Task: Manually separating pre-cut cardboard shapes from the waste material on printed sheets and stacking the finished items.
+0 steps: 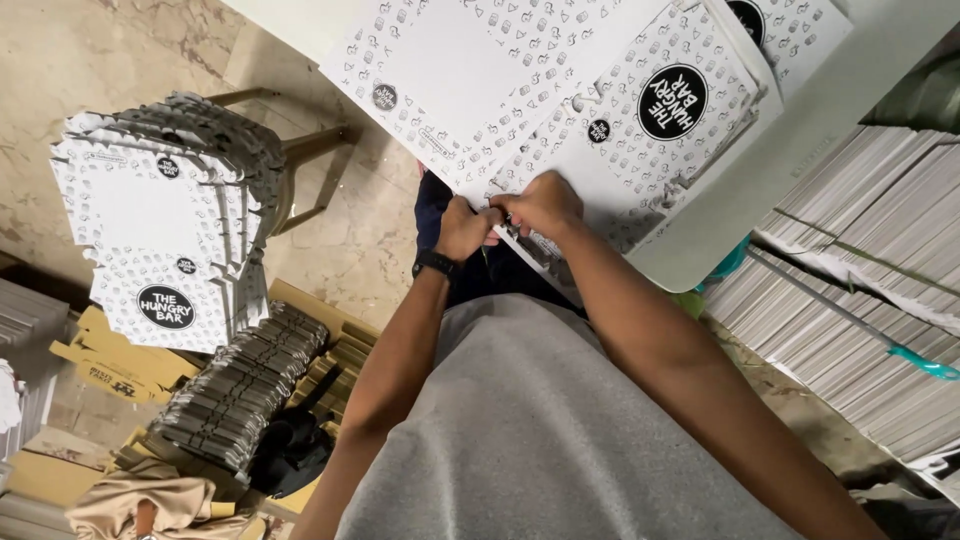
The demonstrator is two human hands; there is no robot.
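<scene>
View from the head camera, looking down past a grey shirt. At far left, a tall stack of flat printed box blanks (160, 225), white with small black icons and a round black emblem, rests on a wooden stool (300, 140) above a marble-patterned floor (60, 60). Below it lie brown cardboard pieces (110, 365) and a leaning row of bundled flat sheets (245, 385), with a tan cloth (150, 500) in the lower corner.

At centre, the left hand (462, 228), a black wristband (436, 264) on its wrist, is clenched on the near edge of the box blank (640, 130) lying at the front of the white desk (800, 130); the right hand (545, 205) pinches the same edge just beside it, the two hands touching. The blank lies mostly flat, so only a flap at its near edge appears to be in work; no wall stands upright yet, and the folding judged from this view is at an early stage. A second flat blank (450, 70) lies beside it on the desk, partly overlapped, apparently untouched.

At right, beyond the desk edge, large stacks of white sheets (870, 300) are piled on edge and flat, crossed by a teal-tipped strap (920, 362). The room reads as a crowded packing workspace with stock on both sides of the seated person.
</scene>
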